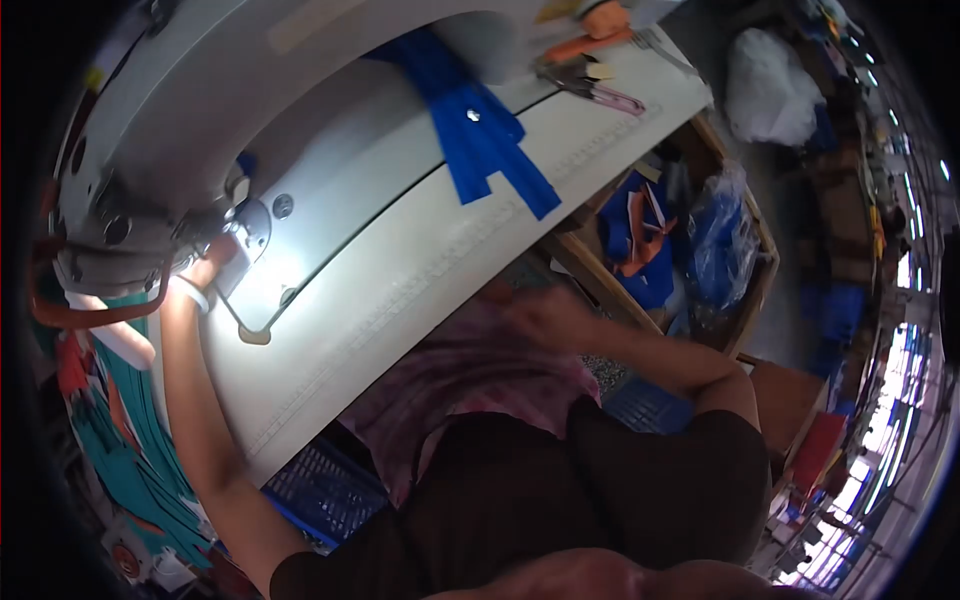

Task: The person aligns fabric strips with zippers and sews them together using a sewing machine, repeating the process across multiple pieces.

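**Sewing Station: Positions of Hands, Machine and Materials**

At the far left, teal fabric pieces hang or lie in a loose stack beside the desk. Above them, an orange-brown curved bar projects around the front of the sewing machine. The machine stands on the desk at the upper left; its arm extends toward the top centre.

The left hand is positioned at the needle area, beside the lit metal plate. The fingers are partly hidden and bent; whether they grip anything cannot be determined. A white band encircles the left wrist. Light from the machine falls on the plate and adjacent desk surface.

Below the desk edge, left of centre, is a blue perforated crate. To its right, a purple-pink patterned cloth covers the lap.

At upper centre, blue fabric strips lie across the desk, their upper ends under the machine arm and their lower ends near the front edge.

The right hand is located above the cloth, near the drawer. It is motion-blurred; its grip state cannot be determined.

Near the right end of the desk lie pink-handled snips and, just beyond, an orange-handled tool. Below, the open wooden drawer contains blue fabric, orange strips and a clear plastic bag. Farther right, a white plastic bundle is visible.
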{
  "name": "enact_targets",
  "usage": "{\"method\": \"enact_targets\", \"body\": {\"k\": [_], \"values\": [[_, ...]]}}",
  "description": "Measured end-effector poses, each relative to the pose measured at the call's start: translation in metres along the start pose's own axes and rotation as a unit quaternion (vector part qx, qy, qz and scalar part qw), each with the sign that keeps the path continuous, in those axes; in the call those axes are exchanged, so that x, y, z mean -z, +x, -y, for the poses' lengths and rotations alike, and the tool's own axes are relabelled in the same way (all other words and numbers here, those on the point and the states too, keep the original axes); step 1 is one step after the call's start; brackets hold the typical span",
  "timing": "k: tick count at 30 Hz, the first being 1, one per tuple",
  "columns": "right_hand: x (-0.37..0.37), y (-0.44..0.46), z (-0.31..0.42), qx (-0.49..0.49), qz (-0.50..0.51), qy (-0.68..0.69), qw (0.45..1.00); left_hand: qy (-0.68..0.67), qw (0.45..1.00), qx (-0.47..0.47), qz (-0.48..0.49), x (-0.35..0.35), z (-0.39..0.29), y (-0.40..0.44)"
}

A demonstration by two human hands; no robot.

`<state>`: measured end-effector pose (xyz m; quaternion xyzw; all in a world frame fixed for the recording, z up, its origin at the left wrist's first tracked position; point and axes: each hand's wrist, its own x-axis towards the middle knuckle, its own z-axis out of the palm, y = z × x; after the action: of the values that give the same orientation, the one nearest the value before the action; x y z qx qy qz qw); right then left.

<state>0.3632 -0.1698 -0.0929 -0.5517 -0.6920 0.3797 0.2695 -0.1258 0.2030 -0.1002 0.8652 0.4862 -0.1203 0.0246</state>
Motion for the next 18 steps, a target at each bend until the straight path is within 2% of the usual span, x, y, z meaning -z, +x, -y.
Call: {"method": "enact_targets", "body": {"k": [2, 3, 5, 6, 7, 8, 10, 11, 13, 15, 16, 18], "values": [[0.019, -0.023, -0.058, -0.102, -0.084, -0.129, 0.983, -0.026, 0.997, 0.07, 0.012, 0.013, -0.025, -0.016], [0.031, -0.031, -0.063, -0.1, -0.09, -0.128, 0.983, -0.038, 0.993, 0.109, 0.016, 0.021, -0.036, -0.024], [0.06, -0.027, -0.064, -0.15, -0.248, -0.152, 0.945, -0.068, 0.977, 0.202, 0.02, 0.035, -0.052, -0.037], [0.073, -0.01, -0.043, -0.14, -0.244, -0.146, 0.948, -0.063, 0.975, 0.213, 0.018, 0.033, -0.056, -0.043], [0.083, 0.007, -0.016, -0.054, -0.283, -0.11, 0.951, -0.215, 0.948, 0.231, -0.039, 0.027, -0.059, -0.047], [0.094, 0.027, 0.011, 0.035, -0.323, -0.073, 0.943, -0.36, 0.896, 0.239, -0.101, 0.029, -0.062, -0.052], [0.11, 0.069, 0.041, 0.12, -0.278, -0.109, 0.947, -0.301, 0.905, 0.287, -0.085, 0.063, -0.121, -0.068], [0.114, 0.091, 0.049, 0.132, -0.278, -0.103, 0.946, -0.295, 0.904, 0.295, -0.094, 0.073, -0.142, -0.077], [0.119, 0.134, 0.059, 0.254, -0.265, -0.238, 0.899, -0.308, 0.899, 0.242, -0.194, 0.086, -0.171, -0.096], [0.12, 0.151, 0.057, 0.248, -0.258, -0.267, 0.895, -0.278, 0.909, 0.101, -0.293, 0.085, -0.185, -0.113], [0.122, 0.16, 0.055, 0.233, -0.25, -0.306, 0.889, -0.273, 0.908, 0.106, -0.3, 0.092, -0.196, -0.122], [0.124, 0.177, 0.055, 0.203, -0.231, -0.383, 0.871, -0.352, 0.9, 0.067, -0.248, 0.109, -0.218, -0.139]]}}
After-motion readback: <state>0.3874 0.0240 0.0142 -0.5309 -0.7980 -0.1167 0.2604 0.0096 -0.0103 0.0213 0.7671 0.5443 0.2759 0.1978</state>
